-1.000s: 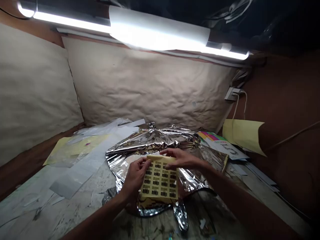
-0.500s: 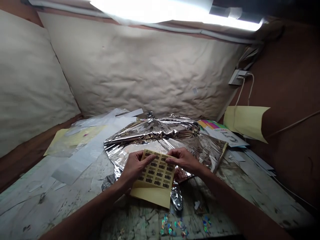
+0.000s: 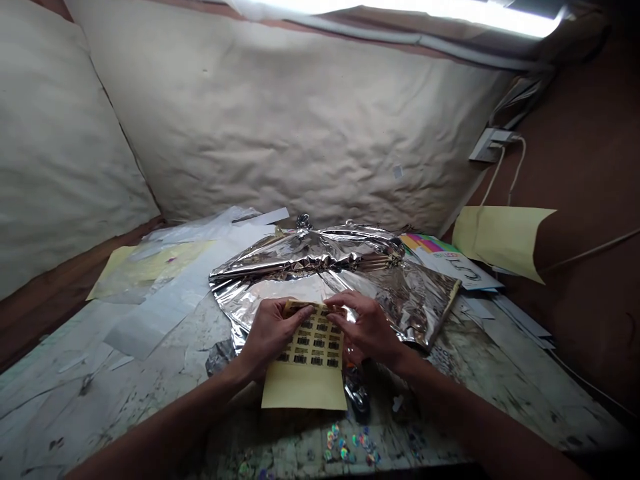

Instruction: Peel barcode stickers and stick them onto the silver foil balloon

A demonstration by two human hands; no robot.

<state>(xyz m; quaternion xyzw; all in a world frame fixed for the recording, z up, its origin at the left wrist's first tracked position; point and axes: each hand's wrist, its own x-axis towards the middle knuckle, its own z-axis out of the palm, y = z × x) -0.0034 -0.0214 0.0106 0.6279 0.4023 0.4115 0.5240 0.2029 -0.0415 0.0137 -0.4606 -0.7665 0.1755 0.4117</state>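
Note:
A yellowish sheet of barcode stickers [image 3: 316, 348] is held up above the table, its lower part bare of labels. My left hand [image 3: 274, 337] is closed on its left edge, the thumb lying over the top rows. At the upper right corner, my right hand [image 3: 364, 327] pinches with thumb and forefinger; whether a single label has come loose between the fingertips is too small to tell. Behind both hands lies a crumpled silver foil sheet [image 3: 400, 293], spread on the worn table [image 3: 165, 407]. Small shiny holographic stickers [image 3: 353, 445] are scattered near the front edge.
Clear plastic and white paper strips [image 3: 160, 313] cover the left side. A colourful printed booklet [image 3: 460, 267] and white papers lie at right. A yellow sheet [image 3: 500, 240] hangs by the wall below a socket [image 3: 493, 145] with cords. A lamp tube glows overhead.
My right hand's fingers have curled in more at the sheet's upper right corner. The sheet has turned slightly and sits straighter. The camera view has tilted a little downward.

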